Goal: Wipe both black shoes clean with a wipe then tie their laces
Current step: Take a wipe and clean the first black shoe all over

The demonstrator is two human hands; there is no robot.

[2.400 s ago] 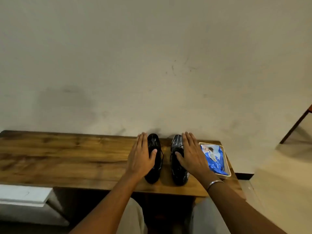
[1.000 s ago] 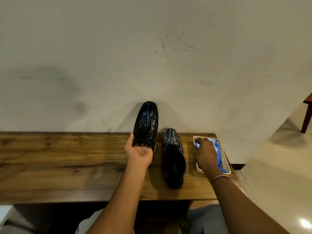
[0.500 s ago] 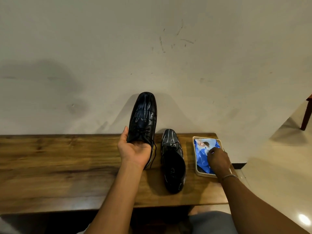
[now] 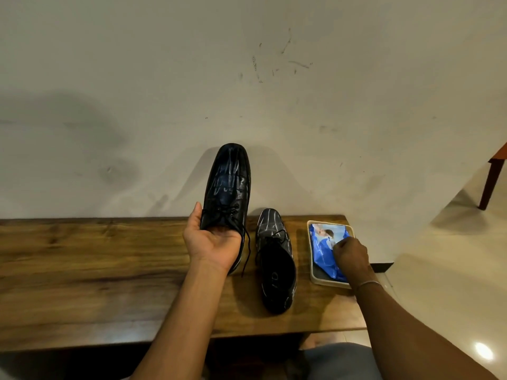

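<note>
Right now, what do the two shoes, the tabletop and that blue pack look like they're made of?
The held shoe and the shoe on the table: glossy black leather or a lookalike, going by the sharp, streaky reflections. The tabletop: varnished wood, with grain, knots and a soft sheen. The blue pack: thin plastic film, crinkled and shiny.

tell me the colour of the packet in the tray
The packet is blue, with a pale picture at its far end; seen in the head view.

shoes (image 4: 275, 259) black, pale streaks | wipe pack (image 4: 325, 249) blue | tray (image 4: 312, 267) cream | table (image 4: 82, 270) brown
</note>
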